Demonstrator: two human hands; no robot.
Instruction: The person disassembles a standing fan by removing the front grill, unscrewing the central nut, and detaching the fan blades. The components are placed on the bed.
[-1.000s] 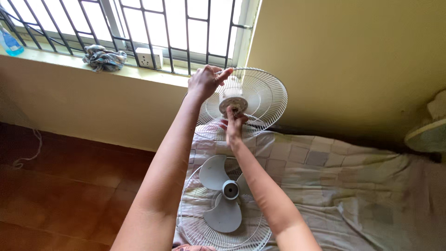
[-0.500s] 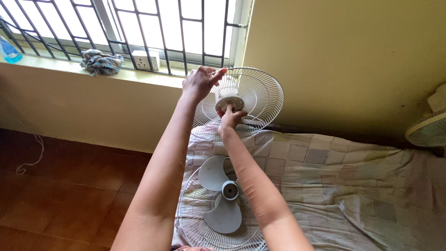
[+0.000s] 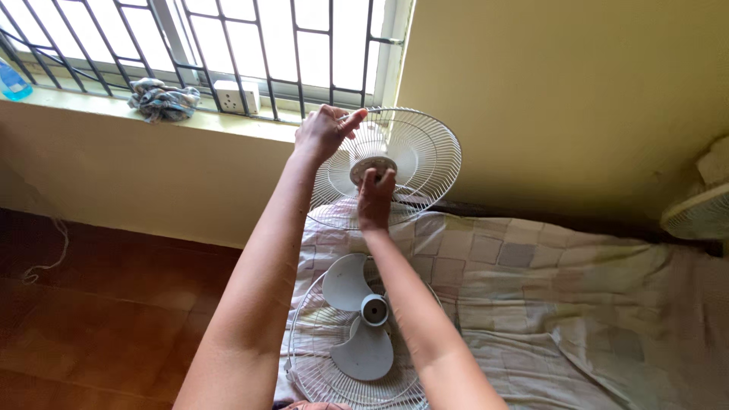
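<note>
A round white wire fan guard (image 3: 425,163) stands tilted against the wall at the bed's far end. My left hand (image 3: 323,133) grips its upper left rim. My right hand (image 3: 374,199) reaches to the round hub (image 3: 370,163) in the guard's middle, fingers on its lower edge. Nearer to me, a white three-blade fan blade (image 3: 357,319) lies inside a second wire guard (image 3: 319,372) flat on the bed.
The bed carries a pale checked sheet (image 3: 531,281). A barred window (image 3: 228,38) has a sill holding a crumpled cloth (image 3: 161,99), a white socket box (image 3: 231,96) and a blue bottle (image 3: 11,80). Red-brown floor (image 3: 99,311) lies left. Another fan guard (image 3: 695,212) shows at the right edge.
My right hand has shifted on the hub, fingers first above it, then turning to its lower edge. My left hand keeps its grip on the rim.
</note>
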